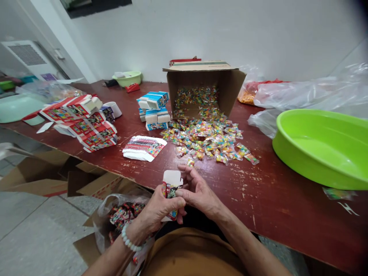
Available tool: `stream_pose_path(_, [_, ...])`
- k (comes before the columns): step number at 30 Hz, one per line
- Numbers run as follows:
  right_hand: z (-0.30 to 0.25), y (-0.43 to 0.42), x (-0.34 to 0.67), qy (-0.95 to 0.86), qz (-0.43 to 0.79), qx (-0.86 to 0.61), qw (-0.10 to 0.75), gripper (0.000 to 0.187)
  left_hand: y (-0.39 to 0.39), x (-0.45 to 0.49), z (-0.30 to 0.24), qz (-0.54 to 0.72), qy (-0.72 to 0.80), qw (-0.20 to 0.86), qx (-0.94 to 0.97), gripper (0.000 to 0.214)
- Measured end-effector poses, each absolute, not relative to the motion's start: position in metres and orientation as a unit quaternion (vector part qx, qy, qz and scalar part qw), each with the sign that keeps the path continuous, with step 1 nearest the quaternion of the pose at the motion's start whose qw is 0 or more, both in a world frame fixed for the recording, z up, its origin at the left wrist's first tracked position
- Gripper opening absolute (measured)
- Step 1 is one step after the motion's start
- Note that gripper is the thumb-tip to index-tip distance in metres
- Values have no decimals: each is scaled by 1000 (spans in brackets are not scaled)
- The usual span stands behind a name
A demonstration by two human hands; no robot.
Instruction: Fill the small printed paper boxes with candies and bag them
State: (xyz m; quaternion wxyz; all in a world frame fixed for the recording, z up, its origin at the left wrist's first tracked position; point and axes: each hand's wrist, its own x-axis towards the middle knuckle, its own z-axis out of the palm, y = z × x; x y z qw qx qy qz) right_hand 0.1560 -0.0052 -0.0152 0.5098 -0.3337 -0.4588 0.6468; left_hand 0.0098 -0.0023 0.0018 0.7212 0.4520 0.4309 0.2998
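A small printed candy box (pixel 169 191) with a white top flap standing up is held upright over the table's front edge. My left hand (pixel 161 205) is closed around its lower part, thumb across the printed front. My right hand (pixel 201 193) grips the box's right side, its thumb on the front and its fingers curved behind the side flap. Just beyond the hands lies a stack of flat printed cartons (pixel 143 148). A heap of wrapped candies (pixel 205 136) spreads out from a tipped cardboard box (pixel 238 88). Whether the small box holds anything is hidden.
Red boxes (pixel 83 120) are piled at left, blue boxes (pixel 153 101) behind the flat cartons. A large green basin (pixel 319 161) stands at right near plastic bags (pixel 310 94). Below the table edge, a plastic bag (pixel 126 214) holds printed pieces beside open cardboard boxes (pixel 40 174).
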Motion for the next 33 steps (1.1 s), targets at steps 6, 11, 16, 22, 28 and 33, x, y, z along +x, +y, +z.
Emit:
stream_pose_path(6, [-20,3,155,-410,613,-433,517,28,8,19,-5,341,433,709,440,38])
stream_pose_path(11, [-17,9,154,-392,592,-472,522,31,8,24,-10,363,452,673,460,31])
stream_pose_path(16, [-21,6,150,-445,550,-456,540,29,3,26,-13,377,445,699,413,34])
stream_pose_path(22, [-20,10,153,-436,465,-532,558,40,2,21,-12,469,465,602,449,59])
stream_pose_path(28, [-25,6,151,-465,463,-483,579,24,1,20,-7,498,456,566,474,55])
stream_pose_path(33, [-32,8,163,-487,481,-469,558,19,8,13,-7,441,430,633,469,37])
